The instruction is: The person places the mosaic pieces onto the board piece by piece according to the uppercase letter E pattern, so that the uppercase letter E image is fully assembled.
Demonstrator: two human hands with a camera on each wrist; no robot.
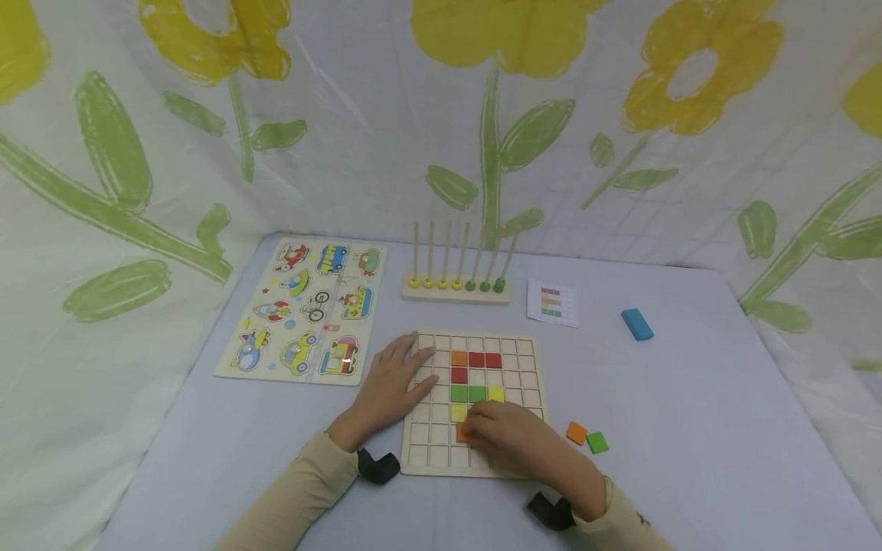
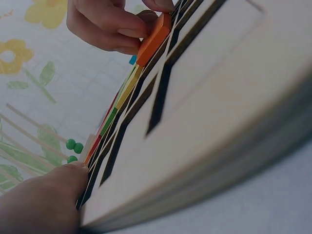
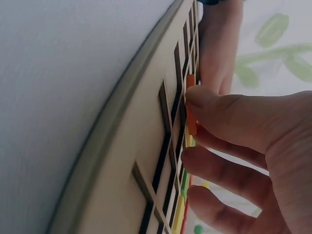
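Observation:
A wooden grid board [image 1: 419, 457] lies on the table, with several red, green, yellow and orange square tiles set in its cells. My left hand [image 1: 391, 386] rests on the board's left side, fingers spread and fairly straight. Over the lower middle cells, my right hand [image 1: 513, 438] pinches an orange tile [image 2: 154, 40] between thumb and fingers. In the right wrist view the thumb [image 3: 204, 97] presses the tile's near face, and the tile stands tilted against the board. Whether it sits inside a cell I cannot tell.
Right of the board lie a loose orange tile [image 1: 576, 433] and a green tile [image 1: 597, 442]. Behind it stand a bead-and-peg rack [image 1: 455, 295], a pattern card [image 1: 553, 303] and a blue block [image 1: 637, 324]. A vehicle picture puzzle [image 1: 276, 367] lies at the left.

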